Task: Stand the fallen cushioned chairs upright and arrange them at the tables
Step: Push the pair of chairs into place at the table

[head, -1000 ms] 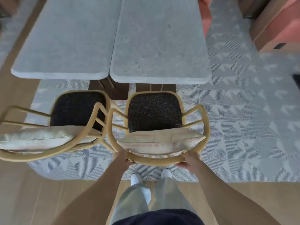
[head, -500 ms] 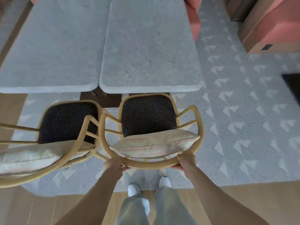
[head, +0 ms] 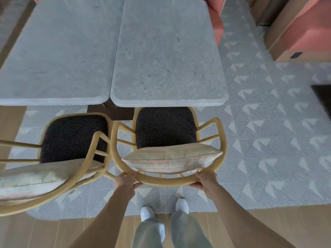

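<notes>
Two yellow-framed chairs with dark speckled seats stand upright before two grey stone tables. The right chair (head: pixel 165 128) faces the right table (head: pixel 166 56), its seat front tucked just under the table edge, a striped cushion (head: pixel 172 158) against its back. My left hand (head: pixel 125 182) and my right hand (head: pixel 206 180) both grip its curved back rail. The left chair (head: pixel 71 136), also holding a pale cushion (head: pixel 35 178), stands close beside it in front of the left table (head: pixel 59 51), its arm nearly touching the right chair's arm.
A grey patterned rug (head: pixel 268 140) lies under tables and chairs, wooden floor (head: pixel 268 228) behind me. Coral upholstered seating (head: pixel 215 22) sits past the tables, and a wood-and-coral bench (head: pixel 300 29) stands at far right. My feet (head: pixel 181 205) are just behind the right chair.
Held in both hands, the right chair has slid forward toward the right table until its seat front reaches the table edge. I have stepped forward with it.
</notes>
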The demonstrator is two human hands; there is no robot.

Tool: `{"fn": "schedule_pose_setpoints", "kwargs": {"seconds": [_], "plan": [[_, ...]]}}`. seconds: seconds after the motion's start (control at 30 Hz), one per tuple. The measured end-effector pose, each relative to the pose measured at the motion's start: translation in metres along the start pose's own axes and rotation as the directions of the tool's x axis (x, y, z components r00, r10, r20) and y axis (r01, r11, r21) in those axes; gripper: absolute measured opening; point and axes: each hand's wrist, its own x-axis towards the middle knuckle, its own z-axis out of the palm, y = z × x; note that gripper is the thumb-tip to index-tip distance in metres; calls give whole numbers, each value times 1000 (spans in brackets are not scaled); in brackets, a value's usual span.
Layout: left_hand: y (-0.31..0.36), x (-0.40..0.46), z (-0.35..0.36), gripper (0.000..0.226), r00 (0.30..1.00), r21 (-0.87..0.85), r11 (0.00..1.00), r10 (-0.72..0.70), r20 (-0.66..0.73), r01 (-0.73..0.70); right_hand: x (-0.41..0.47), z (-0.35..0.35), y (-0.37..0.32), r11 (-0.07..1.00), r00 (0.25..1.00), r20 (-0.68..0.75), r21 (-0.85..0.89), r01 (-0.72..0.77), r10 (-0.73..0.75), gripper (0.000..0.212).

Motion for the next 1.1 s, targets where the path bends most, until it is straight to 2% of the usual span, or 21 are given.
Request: {"fn": "schedule_pose_setpoints", "kwargs": {"seconds": [0.17,0.3,0.53,0.67,0.83,0.9,0.97,1.1], "plan": [[-6,-2,2,36,1000,-3,1000,-11,-7,11,-1,-5,1,999,998,47,-23,40,-39,36],[-12,-5,5,32,1000,-5,1000,-29,-6,29,4,-16,4,1000,1000,13,9,6,-6,40],[-16,-3,-1,32,1000,-41,999,-14,5,14,-3,-17,7,999,994,106,41,19,-23,50],[-17,-3,-7,34,1000,-56,998,19,13,-18,-6,-13,10,999,991,134,39,18,-23,47],[-15,-12,-7,14,997,45,999,20,75,-24,-7,-17,9,999,992,127,33,18,-22,46],[-14,-20,-9,10,996,91,995,36,82,-43,-10,-20,6,997,995,103,-74,13,-6,40],[-10,-30,-13,13,996,138,987,79,51,-85,-15,-21,1,960,996,87,-277,40,-16,37],[16,-58,-34,12,971,59,969,238,14,-239,-45,-11,-18,846,973,228,-509,158,-44,29]]}}
